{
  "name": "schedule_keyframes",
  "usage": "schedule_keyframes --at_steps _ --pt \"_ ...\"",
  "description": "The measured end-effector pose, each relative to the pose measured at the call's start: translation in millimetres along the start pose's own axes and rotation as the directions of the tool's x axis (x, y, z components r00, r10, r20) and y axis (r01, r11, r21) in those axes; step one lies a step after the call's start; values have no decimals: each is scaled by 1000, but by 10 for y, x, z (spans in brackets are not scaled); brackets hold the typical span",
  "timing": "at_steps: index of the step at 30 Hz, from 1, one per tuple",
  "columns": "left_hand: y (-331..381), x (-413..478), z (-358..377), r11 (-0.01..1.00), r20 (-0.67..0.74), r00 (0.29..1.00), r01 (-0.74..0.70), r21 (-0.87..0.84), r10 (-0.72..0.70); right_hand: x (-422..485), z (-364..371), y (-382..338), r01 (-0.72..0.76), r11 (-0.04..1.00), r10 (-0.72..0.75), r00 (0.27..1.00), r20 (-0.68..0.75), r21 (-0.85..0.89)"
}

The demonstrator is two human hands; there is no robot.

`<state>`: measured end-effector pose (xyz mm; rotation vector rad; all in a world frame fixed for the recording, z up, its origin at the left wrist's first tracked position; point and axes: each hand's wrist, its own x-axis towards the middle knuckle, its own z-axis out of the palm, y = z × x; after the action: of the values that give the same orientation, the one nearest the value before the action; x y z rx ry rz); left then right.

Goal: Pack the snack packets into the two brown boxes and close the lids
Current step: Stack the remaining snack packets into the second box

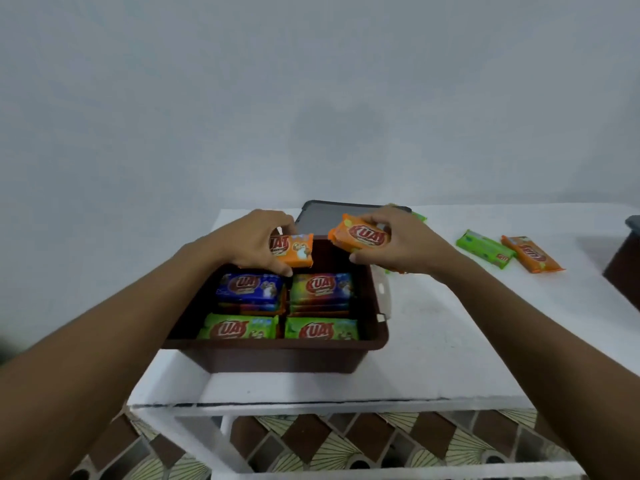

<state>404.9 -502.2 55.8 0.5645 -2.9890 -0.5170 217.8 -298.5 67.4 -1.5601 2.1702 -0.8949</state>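
Packets marked "KUAT", in pale letters on a red oval, fill most of an open brown box (277,355) that stands on the white tabletop (450,341) close to its near edge, toward the left side. Along the box's near wall lie two green packets (239,327), side by side. Behind them sit two stacks: a blue packet (249,287) tops the left one, and a packet shading from green to orange (322,287) tops the right one. Small cartoon animals are printed beside the logos; any finer print is too small to read.

The left hand (256,242) pinches an orange packet (294,251) between thumb and curled fingers, over the far left part of the box; only "UAT" shows past the fingers. The right hand (398,244) pinches a tilted orange packet (360,237), its logo facing up, over the box's far right corner.

A dark lid (322,216) lies flat just behind the box, near the far edge. Well to the right, a loose green packet (485,252) and a loose orange packet (531,254) lie side by side, touching. A second brown box (623,265) is partly in view at the tabletop's right edge. Below the near edge, the floor (346,441) shows brown and patterned tiles.
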Motion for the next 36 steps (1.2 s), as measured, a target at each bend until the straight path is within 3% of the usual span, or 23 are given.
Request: schedule_keyframes --at_steps 5,8,10,15,23,36 --pt "-361 -255 152 986 33 999 -30 162 25 235 416 -188 117 900 -56 986 154 -421" --pt "-482 -347 257 913 95 990 -133 386 105 288 697 -168 221 791 -131 972 195 -570" --pt "-510 -371 283 879 51 988 -153 451 145 289 830 -159 258 728 -131 962 239 -635" --pt "-518 -330 306 907 89 992 -115 405 86 312 961 -147 258 717 -148 964 220 -647" --pt "-470 -338 341 865 114 991 -114 489 67 288 1008 -71 185 750 -137 983 125 -635" --pt "-503 -341 314 921 91 996 -52 387 18 219 946 -57 237 728 -180 972 154 -643"
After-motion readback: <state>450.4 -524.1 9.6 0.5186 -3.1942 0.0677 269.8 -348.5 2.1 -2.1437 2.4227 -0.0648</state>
